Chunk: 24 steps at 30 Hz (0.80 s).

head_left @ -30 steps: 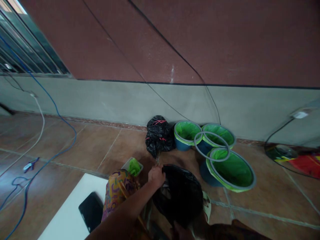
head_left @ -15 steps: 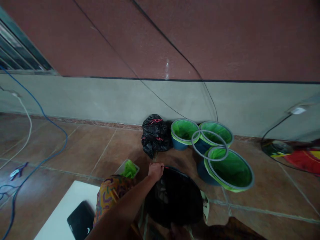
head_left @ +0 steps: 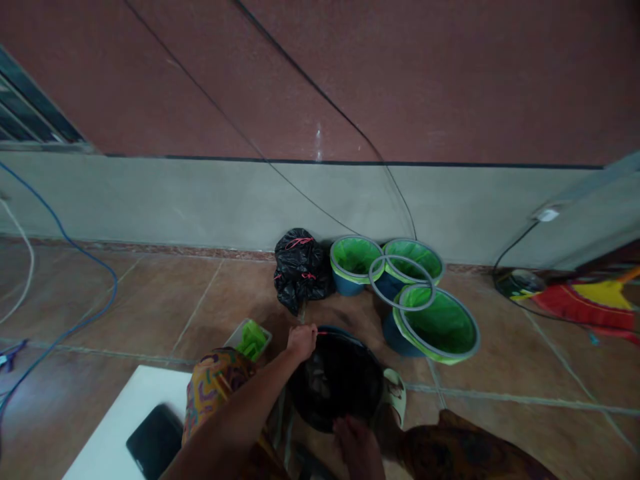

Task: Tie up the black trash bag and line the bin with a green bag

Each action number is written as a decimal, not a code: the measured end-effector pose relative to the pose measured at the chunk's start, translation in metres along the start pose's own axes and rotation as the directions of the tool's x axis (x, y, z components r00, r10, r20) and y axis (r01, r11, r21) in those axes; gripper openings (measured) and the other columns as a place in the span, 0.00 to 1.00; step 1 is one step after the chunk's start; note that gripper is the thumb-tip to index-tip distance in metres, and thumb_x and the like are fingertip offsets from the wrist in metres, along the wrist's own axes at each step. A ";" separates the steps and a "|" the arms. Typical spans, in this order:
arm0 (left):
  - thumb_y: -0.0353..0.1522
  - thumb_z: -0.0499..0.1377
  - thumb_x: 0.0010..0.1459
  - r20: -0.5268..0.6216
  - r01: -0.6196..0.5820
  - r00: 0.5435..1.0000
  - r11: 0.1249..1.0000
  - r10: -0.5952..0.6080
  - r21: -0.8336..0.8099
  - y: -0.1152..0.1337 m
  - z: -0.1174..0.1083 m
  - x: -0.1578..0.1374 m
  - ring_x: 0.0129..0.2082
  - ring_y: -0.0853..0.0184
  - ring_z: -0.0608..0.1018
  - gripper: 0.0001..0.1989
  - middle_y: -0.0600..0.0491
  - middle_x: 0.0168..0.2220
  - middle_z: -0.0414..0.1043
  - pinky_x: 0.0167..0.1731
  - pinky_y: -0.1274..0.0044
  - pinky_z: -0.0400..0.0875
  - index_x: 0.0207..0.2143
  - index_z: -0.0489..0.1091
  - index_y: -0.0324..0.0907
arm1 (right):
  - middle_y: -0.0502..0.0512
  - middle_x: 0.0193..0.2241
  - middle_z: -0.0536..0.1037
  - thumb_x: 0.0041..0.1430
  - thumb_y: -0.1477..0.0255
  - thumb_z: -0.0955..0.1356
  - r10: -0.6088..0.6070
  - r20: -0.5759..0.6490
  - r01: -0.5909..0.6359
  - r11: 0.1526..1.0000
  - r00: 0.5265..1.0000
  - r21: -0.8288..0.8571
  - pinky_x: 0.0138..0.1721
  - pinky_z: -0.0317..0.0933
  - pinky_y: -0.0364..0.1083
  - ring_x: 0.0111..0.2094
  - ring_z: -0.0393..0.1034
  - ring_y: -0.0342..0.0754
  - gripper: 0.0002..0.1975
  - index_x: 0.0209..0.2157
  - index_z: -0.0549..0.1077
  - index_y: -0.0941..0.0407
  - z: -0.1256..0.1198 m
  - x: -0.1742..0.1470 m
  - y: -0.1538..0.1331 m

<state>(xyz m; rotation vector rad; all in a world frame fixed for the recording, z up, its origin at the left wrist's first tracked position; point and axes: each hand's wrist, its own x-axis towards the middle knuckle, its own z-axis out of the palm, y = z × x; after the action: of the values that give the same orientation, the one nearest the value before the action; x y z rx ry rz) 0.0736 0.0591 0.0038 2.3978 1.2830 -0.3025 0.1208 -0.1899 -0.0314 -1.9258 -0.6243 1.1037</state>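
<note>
Moved: since the earlier frame the black plastic liner bag (head_left: 336,387) has gone from a bunched, raised lump to lying spread open and low over a round bin, and the view has swung a little to the right.
Left hand: the left hand (head_left: 302,341) is pinched narrow on the far left rim of the liner, where a thin red drawstring (head_left: 323,333) shows beside the fingers.
Right hand: the right hand (head_left: 356,448) is at the liner's near edge, touching it; whether it grips cannot be told in the dim light.
Liner: glossy, crinkled film, its mouth a dark circle on the brown floor tiles (head_left: 165,307) near the person.
Bins: three round blue plastic bins lined with bright green bags (head_left: 439,327) stand just right and far of the liner, against the wall; a loose grey ring (head_left: 400,283) lies across their rims.
Tied bag: a knotted, lumpy black rubbish bag (head_left: 301,270) with red ties sits left of the bins, by the grey skirting.
Tray: a small pale tray of green folded bags (head_left: 249,338) is just left of the left hand.
Near left: a flat white board (head_left: 120,427) carries a black slab-like object (head_left: 154,440).
</note>
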 end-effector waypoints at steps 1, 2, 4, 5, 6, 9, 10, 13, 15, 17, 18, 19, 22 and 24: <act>0.32 0.47 0.67 0.001 -0.018 1.000 1.000 0.018 0.006 0.000 0.001 0.000 0.47 0.59 0.80 0.16 0.47 0.45 0.81 0.50 0.68 0.68 0.44 0.75 0.43 | 0.54 0.18 0.75 0.54 0.41 0.61 -0.001 -0.011 0.001 1.000 1.000 0.003 0.22 0.60 0.43 0.21 0.68 0.47 0.30 0.23 0.74 0.54 -0.001 0.000 -0.002; 0.32 0.48 0.67 0.001 -0.035 0.999 0.999 0.035 0.012 0.001 0.003 0.000 0.48 0.59 0.80 0.16 0.47 0.45 0.81 0.51 0.67 0.67 0.45 0.75 0.43 | 0.54 0.20 0.76 0.54 0.41 0.62 0.004 -0.010 -0.004 1.000 1.000 0.005 0.24 0.61 0.43 0.23 0.70 0.47 0.30 0.25 0.75 0.54 -0.001 0.000 -0.003; 0.32 0.50 0.66 0.003 -0.066 0.998 0.998 0.066 0.021 0.002 0.006 0.001 0.49 0.58 0.79 0.15 0.47 0.46 0.80 0.52 0.66 0.66 0.47 0.74 0.44 | 0.55 0.22 0.78 0.53 0.42 0.62 0.030 0.020 -0.030 1.000 0.999 0.000 0.25 0.62 0.43 0.25 0.72 0.49 0.30 0.28 0.77 0.54 -0.002 0.000 -0.002; 0.32 0.51 0.65 0.005 -0.081 0.997 0.996 0.081 0.025 0.002 0.007 0.002 0.49 0.58 0.79 0.15 0.48 0.46 0.80 0.53 0.66 0.65 0.48 0.74 0.45 | 0.56 0.23 0.79 0.54 0.42 0.62 0.049 0.039 -0.049 0.999 0.998 -0.012 0.25 0.62 0.44 0.25 0.73 0.49 0.30 0.29 0.78 0.54 -0.002 0.000 -0.001; 0.32 0.51 0.65 0.009 -0.095 0.995 0.995 0.094 0.029 0.003 0.008 0.003 0.49 0.58 0.79 0.14 0.48 0.46 0.81 0.54 0.65 0.64 0.47 0.75 0.45 | 0.56 0.24 0.80 0.55 0.43 0.61 0.066 0.054 -0.064 0.997 0.996 -0.031 0.25 0.62 0.44 0.25 0.73 0.50 0.29 0.30 0.79 0.54 -0.003 0.000 0.001; 0.33 0.49 0.66 0.022 -0.126 0.992 0.991 0.126 0.040 0.005 0.009 0.004 0.48 0.57 0.80 0.15 0.47 0.42 0.81 0.55 0.63 0.63 0.41 0.77 0.45 | 0.56 0.25 0.81 0.58 0.49 0.60 0.077 0.060 -0.069 0.990 0.995 -0.124 0.27 0.62 0.44 0.27 0.75 0.51 0.25 0.31 0.80 0.52 -0.004 0.000 0.006; 0.34 0.49 0.67 0.016 -0.138 0.990 0.990 0.137 0.040 0.005 0.007 0.004 0.48 0.57 0.80 0.17 0.46 0.42 0.81 0.55 0.63 0.62 0.40 0.78 0.44 | 0.57 0.26 0.81 0.59 0.50 0.60 0.072 0.060 -0.062 0.986 0.996 -0.154 0.28 0.63 0.44 0.27 0.76 0.51 0.24 0.31 0.80 0.52 -0.005 0.000 0.006; 0.36 0.47 0.68 -0.049 -0.180 0.982 0.984 0.180 0.016 0.006 0.002 0.002 0.47 0.59 0.79 0.19 0.48 0.43 0.81 0.55 0.64 0.62 0.38 0.78 0.45 | 0.58 0.28 0.82 0.60 0.55 0.60 0.075 0.059 -0.061 0.976 0.995 -0.210 0.30 0.63 0.44 0.30 0.77 0.52 0.22 0.32 0.80 0.52 -0.007 0.002 0.004; 0.35 0.48 0.68 -0.104 -0.205 0.974 0.979 0.202 -0.014 0.007 -0.002 0.000 0.47 0.60 0.79 0.18 0.49 0.43 0.80 0.54 0.65 0.63 0.38 0.79 0.46 | 0.58 0.29 0.83 0.61 0.58 0.59 0.066 0.057 -0.052 0.973 0.996 -0.225 0.31 0.64 0.44 0.32 0.78 0.52 0.21 0.34 0.80 0.53 -0.009 0.004 0.001; 0.34 0.50 0.67 -0.135 -0.222 0.968 0.973 0.212 -0.062 0.008 -0.006 -0.002 0.47 0.61 0.78 0.16 0.50 0.42 0.80 0.53 0.67 0.64 0.37 0.79 0.45 | 0.58 0.30 0.83 0.61 0.58 0.59 0.042 0.045 -0.030 0.973 0.998 -0.229 0.31 0.64 0.44 0.32 0.78 0.53 0.21 0.35 0.80 0.53 -0.011 0.005 -0.003; 0.34 0.51 0.66 -0.141 -0.222 0.968 0.970 0.207 -0.099 0.009 -0.008 -0.004 0.47 0.62 0.79 0.16 0.50 0.41 0.80 0.52 0.69 0.65 0.36 0.79 0.45 | 0.58 0.29 0.83 0.61 0.58 0.59 0.024 0.027 -0.017 0.972 0.999 -0.232 0.31 0.64 0.45 0.32 0.78 0.53 0.21 0.35 0.80 0.54 -0.012 0.005 -0.005; 0.33 0.51 0.65 -0.141 -0.212 0.971 0.967 0.192 -0.144 0.010 -0.011 -0.005 0.45 0.63 0.79 0.16 0.50 0.40 0.81 0.50 0.71 0.66 0.35 0.79 0.43 | 0.58 0.29 0.82 0.61 0.57 0.59 0.008 0.012 -0.005 0.971 1.000 -0.239 0.31 0.64 0.45 0.32 0.78 0.53 0.22 0.35 0.80 0.54 -0.012 0.005 -0.007; 0.32 0.51 0.64 -0.122 -0.177 0.982 0.928 0.144 -0.327 0.013 -0.019 -0.009 0.37 0.67 0.79 0.17 0.51 0.35 0.80 0.42 0.77 0.68 0.31 0.79 0.41 | 0.58 0.29 0.82 0.61 0.56 0.59 -0.054 -0.037 0.043 0.964 0.998 -0.262 0.31 0.63 0.45 0.32 0.78 0.53 0.22 0.33 0.79 0.53 -0.014 0.002 -0.015; 0.33 0.52 0.62 -0.109 -0.187 0.982 0.872 0.153 -0.453 0.016 -0.024 -0.014 0.35 0.68 0.78 0.16 0.53 0.32 0.80 0.39 0.79 0.67 0.31 0.79 0.40 | 0.59 0.31 0.83 0.62 0.56 0.60 -0.110 -0.079 0.086 0.962 0.991 -0.259 0.34 0.64 0.46 0.34 0.78 0.53 0.21 0.33 0.79 0.53 -0.014 0.000 -0.022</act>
<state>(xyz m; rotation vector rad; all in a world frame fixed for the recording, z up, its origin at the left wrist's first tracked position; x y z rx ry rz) 0.0790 0.0518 0.0344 2.0984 1.0191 0.1320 0.1320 -0.1835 -0.0087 -2.1255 -0.8342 0.9007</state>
